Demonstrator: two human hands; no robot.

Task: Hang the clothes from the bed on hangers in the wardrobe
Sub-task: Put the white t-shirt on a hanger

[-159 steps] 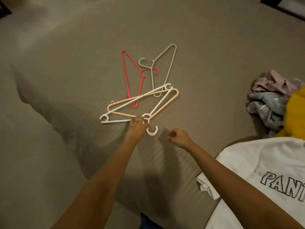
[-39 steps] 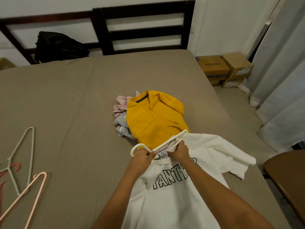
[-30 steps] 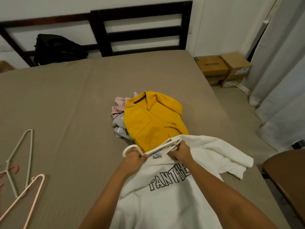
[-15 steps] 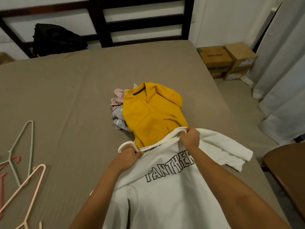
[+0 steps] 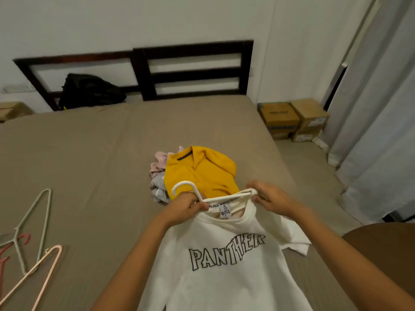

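A white T-shirt (image 5: 226, 279) printed PANTHER hangs lifted above the bed (image 5: 94, 158). A white hanger (image 5: 184, 185) sits inside its collar, hook sticking out at the upper left. My left hand (image 5: 187, 206) grips the hanger's neck together with the collar. My right hand (image 5: 270, 199) pinches the collar's right side over the hanger arm. Behind them lies a yellow garment (image 5: 199, 171) on top of pink and grey clothes (image 5: 158, 173).
Green (image 5: 33, 223), red (image 5: 13, 243) and peach (image 5: 38, 268) hangers lie at the bed's left. A black bag (image 5: 89, 90) leans on the dark headboard (image 5: 193, 70). Cardboard boxes (image 5: 292, 118) and curtains (image 5: 379, 122) stand right; a brown chair seat (image 5: 381, 250) is near right.
The shirt has been raised off the bed and its collar pulled over the hanger; the neck label now shows. My right hand has shifted to the collar's right end.
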